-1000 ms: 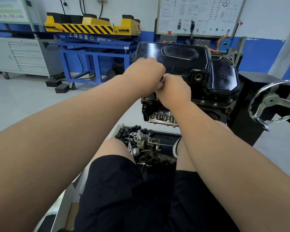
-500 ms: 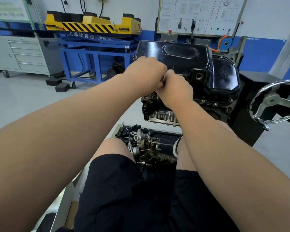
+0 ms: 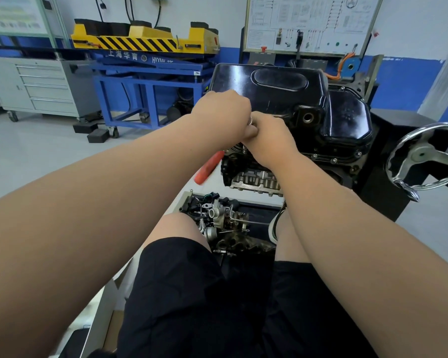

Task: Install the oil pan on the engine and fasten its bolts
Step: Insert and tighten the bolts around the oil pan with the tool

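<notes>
The glossy black oil pan (image 3: 269, 94) sits on top of the engine (image 3: 256, 179), which is mounted on a stand. Small bolts (image 3: 332, 160) show along the pan's right flange. My left hand (image 3: 223, 109) and my right hand (image 3: 269, 138) are pressed together at the pan's near edge, fingers curled. A shiny metal tool head (image 3: 250, 121) peeks out between them. An orange tool handle (image 3: 208, 167), blurred, sticks out down-left below my left wrist. The fastener under the hands is hidden.
The stand's chrome handwheel (image 3: 424, 156) is at the right. A tray of engine parts (image 3: 223, 218) lies below the engine, between my knees. A blue lift cart (image 3: 150, 73) and a grey drawer cabinet (image 3: 42, 86) stand at the back left.
The orange handle has swung into view below my left forearm. Both hands stay together at the same spot on the pan's edge.
</notes>
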Available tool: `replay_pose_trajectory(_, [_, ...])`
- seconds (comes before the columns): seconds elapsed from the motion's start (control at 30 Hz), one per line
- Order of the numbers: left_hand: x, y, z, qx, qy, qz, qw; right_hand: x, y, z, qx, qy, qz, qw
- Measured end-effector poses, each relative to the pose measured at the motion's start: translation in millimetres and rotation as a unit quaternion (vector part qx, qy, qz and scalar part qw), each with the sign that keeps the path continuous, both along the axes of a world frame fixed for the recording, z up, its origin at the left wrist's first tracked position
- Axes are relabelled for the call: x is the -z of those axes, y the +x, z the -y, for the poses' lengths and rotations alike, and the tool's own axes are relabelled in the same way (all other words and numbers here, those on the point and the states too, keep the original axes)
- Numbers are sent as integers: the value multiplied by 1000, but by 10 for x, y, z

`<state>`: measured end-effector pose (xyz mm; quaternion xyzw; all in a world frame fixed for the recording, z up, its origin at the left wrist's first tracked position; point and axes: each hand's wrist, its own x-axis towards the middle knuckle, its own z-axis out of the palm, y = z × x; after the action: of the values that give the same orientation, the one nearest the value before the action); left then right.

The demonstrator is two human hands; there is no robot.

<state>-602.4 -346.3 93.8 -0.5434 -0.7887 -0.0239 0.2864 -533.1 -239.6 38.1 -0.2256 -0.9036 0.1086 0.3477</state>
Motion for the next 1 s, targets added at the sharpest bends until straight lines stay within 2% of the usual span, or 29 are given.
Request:
replay_pose_trajectory(0.1, [21,-35,33,14,1,4,1000,-21,25,-5,-25,5,44,999])
replay_pose_trajectory(0.23, [64,-30,29,11,46,43,998,-11,-5,38,56,28,13,998])
replay_pose_trajectory(0.3, [122,-19,17,10,82,134,988,16,-17,70,60,25,8,998])
replay_pose_trajectory(0.37, [186,8,8,9,83,259,962,3,-7,87,30,6,35,999])
replay_pose_trajectory(0.43, [232,27,-22,20,93,387,917,-78,49,65,3,-10,85,996])
replay_pose_trajectory(0.53, [258,39,-109,58,180,578,793,-302,206,1,-27,-36,75,996])
replay_pose_trajectory(0.6, [252,66,-164,75,226,660,713,-492,315,-4,-43,-50,86,994])
replay_pose_trajectory(0.7, [205,108,-206,81,231,738,629,-733,362,81,-51,17,191,980])
replay_pose_trajectory(0.77, [188,90,-191,85,207,777,588,-808,318,174,-33,108,246,963])
replay_pose_trajectory(0.87, [267,24,-150,106,195,801,556,-825,209,300,25,270,290,918])
replay_pose_trajectory(0.93, [352,5,-146,121,235,805,531,-828,156,363,52,320,292,900])
replay_pose_trajectory(1.0, [424,-9,-181,130,272,808,505,-832,130,409,93,328,293,893])
